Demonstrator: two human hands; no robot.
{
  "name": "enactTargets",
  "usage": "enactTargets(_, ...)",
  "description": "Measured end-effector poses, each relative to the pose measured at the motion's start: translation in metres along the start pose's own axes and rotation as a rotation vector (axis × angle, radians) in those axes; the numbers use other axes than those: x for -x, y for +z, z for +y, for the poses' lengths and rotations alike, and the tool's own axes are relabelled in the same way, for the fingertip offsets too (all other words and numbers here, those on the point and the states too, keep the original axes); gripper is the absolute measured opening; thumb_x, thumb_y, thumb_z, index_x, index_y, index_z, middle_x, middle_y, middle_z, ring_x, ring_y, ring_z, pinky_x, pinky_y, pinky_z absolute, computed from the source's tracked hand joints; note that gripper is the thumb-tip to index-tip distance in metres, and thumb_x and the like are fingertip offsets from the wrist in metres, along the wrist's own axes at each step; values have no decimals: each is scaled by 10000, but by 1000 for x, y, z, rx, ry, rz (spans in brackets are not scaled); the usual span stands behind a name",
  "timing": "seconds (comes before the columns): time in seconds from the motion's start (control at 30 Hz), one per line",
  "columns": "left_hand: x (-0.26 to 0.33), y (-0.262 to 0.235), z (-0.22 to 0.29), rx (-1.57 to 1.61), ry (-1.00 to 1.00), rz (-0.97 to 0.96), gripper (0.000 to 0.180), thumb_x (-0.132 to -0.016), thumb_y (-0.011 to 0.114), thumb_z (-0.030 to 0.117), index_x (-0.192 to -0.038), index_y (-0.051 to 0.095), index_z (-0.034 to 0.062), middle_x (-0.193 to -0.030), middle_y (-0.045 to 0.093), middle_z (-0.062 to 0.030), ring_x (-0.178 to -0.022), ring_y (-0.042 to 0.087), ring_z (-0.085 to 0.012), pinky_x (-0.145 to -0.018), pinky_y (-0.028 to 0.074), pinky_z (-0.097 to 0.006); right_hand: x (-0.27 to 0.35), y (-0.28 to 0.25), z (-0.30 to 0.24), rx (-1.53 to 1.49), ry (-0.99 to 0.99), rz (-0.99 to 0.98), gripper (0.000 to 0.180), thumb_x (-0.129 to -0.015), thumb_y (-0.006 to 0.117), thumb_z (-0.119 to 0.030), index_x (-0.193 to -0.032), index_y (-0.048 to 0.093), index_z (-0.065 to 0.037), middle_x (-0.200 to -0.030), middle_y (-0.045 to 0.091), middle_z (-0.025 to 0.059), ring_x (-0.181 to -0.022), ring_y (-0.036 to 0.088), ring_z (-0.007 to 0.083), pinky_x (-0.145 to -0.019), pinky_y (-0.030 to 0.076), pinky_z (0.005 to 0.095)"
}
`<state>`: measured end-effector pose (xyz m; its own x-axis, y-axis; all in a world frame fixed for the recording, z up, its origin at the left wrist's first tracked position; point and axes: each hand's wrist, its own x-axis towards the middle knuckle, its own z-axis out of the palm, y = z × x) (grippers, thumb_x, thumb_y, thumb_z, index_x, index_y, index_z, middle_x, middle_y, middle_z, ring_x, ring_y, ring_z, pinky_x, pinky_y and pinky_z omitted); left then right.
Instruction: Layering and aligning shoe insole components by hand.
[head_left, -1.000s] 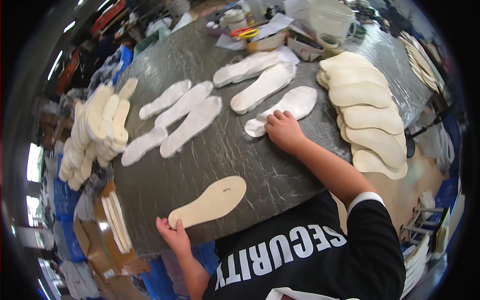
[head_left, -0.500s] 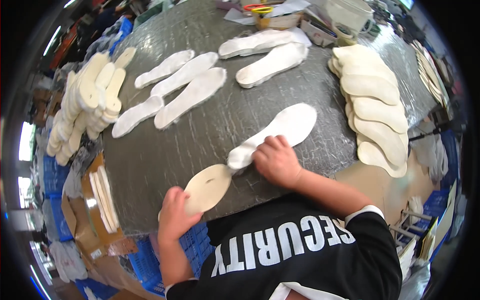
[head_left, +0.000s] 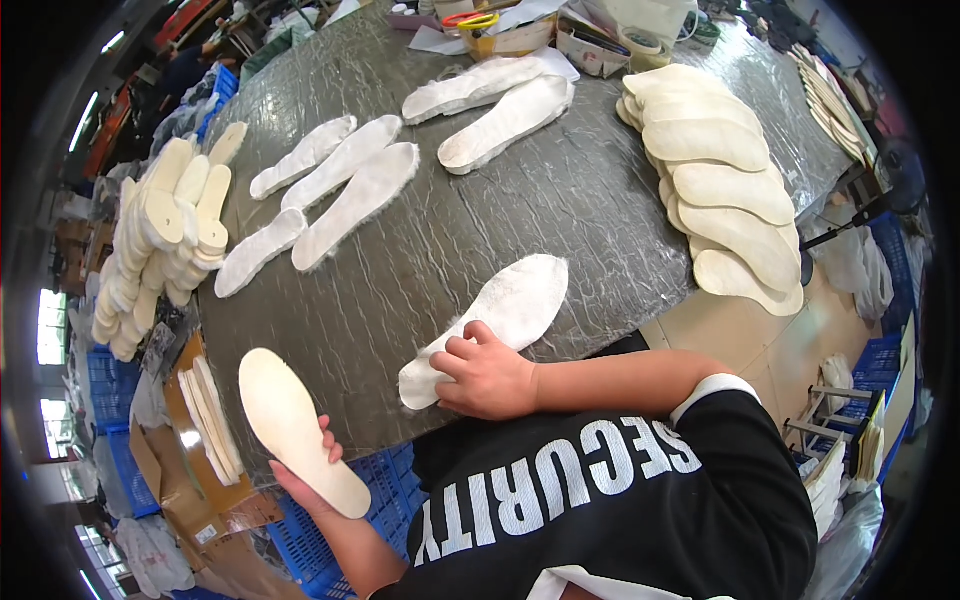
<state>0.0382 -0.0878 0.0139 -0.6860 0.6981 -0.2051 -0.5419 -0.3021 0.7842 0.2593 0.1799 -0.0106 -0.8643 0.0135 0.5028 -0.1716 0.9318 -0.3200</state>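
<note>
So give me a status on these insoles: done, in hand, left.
Done: fuzzy white insoles lie spread on the table. In hand: the left hand holds a tan board insole; the right hand presses a fuzzy insole. Left: stacked tan insoles.

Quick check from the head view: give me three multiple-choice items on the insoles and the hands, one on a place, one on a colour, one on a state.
1. Where does the fuzzy white insole under the right hand lie?
A. at the near table edge
B. on the stack at the right
C. in a blue crate

2. What colour is the smooth insole in the left hand?
A. black
B. pale cream
C. blue

3. How is that smooth insole held?
A. flat on the table
B. lifted off the table, gripped at one end
C. tucked under the fuzzy one

Answers: 1 A, it rests on the grey table right by the near edge. 2 B, its face is pale cream. 3 B, fingers wrap its near end beyond the table edge.
</note>
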Motion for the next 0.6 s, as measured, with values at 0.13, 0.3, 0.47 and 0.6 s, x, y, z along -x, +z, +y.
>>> enactTargets(0.13,-16,24,-10,-31,-21,-155,872,-834,698,519,-1431,339,-5,-1241,521,-247,-912,538,-245,-636,457,-317,6,1,3,88,-35,39,186,-750,683,-228,-896,612,-138,-1003,563,41,-971,541,236,-857,384,472)
enactTargets(0.3,-37,81,-4,-437,-48,-222,910,-739,797,563,-1331,480,-52,-1194,546,-182,-922,550,-183,-654,458,-282,10,-29,11,-170,-110,245,238,-745,694,-213,-956,608,-146,-1099,587,58,-1046,556,236,-874,390,488)
enactTargets(0.47,-47,164,-22,-948,107,-364,781,-683,890,407,-1216,603,-87,-1238,497,-120,-1108,536,-236,-976,436,-353,56,-66,48,-227,690,650,300,-791,663,-14,-1078,583,-49,-1070,574,138,-913,573,347,-803,481,430)
enactTargets(0.6,-60,195,-49,-1370,253,-621,700,-636,905,286,-1203,637,-24,-1214,512,-165,-1079,547,-282,-945,450,-382,84,-104,84,-1125,1398,286,364,-983,469,-66,-1340,513,-13,-806,592,42,-644,540,94,-555,445,253)
